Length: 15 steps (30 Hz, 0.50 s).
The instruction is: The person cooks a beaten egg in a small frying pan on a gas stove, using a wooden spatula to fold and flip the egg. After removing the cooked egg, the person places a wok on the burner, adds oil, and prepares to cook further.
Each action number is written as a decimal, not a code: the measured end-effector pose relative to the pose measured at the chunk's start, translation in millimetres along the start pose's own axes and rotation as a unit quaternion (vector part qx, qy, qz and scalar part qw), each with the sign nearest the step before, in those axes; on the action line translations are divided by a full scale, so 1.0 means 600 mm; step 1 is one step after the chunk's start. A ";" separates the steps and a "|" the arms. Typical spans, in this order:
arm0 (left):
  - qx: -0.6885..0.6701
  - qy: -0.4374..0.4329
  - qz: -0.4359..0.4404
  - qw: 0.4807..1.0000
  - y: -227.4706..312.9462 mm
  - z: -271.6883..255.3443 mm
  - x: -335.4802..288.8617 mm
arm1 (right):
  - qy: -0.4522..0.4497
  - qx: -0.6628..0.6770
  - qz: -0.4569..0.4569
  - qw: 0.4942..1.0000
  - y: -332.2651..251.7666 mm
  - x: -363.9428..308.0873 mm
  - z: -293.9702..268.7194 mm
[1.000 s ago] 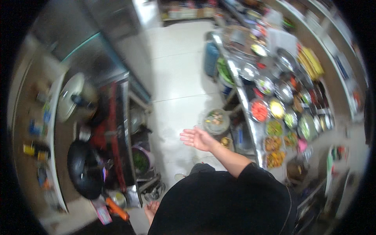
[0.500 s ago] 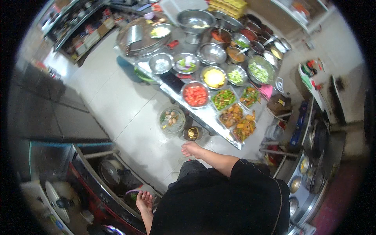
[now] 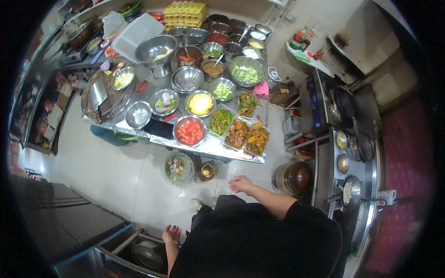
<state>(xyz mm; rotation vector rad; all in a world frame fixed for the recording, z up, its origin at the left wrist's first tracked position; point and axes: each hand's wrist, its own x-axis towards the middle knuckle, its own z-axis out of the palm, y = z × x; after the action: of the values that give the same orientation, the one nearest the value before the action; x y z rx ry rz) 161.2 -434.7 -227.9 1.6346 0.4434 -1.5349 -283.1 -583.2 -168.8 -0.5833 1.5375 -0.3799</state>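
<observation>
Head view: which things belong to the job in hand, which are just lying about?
Likely in play, judging only by nearness in the picture, since neither hand visibly holds anything:
right hand: yellow-capped container
left hand: dark round vessel

Probably just lying about:
cleaver
yellow egg trays
brown jar

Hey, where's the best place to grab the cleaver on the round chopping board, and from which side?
Probably by the cleaver's dark handle, from the table's near edge: the cleaver appears to lie flat, blade pointing away and handle toward that edge.
</observation>
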 end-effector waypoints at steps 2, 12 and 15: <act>0.036 -0.010 -0.001 0.999 0.020 -0.002 0.027 | 0.033 -0.008 -0.027 0.999 0.014 -0.020 -0.023; 0.192 0.062 0.033 0.979 0.024 -0.033 0.096 | 0.219 -0.035 -0.013 0.975 0.151 -0.069 -0.252; 0.214 0.045 0.047 0.975 -0.012 -0.042 0.124 | 0.246 -0.030 -0.016 0.969 0.153 -0.041 -0.359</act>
<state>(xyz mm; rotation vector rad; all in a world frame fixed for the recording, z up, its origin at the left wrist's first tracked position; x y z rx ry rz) 186.4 -432.3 -302.9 2.0280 0.0782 -1.5613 -508.9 -519.1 -188.4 -0.5878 2.0220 -0.5328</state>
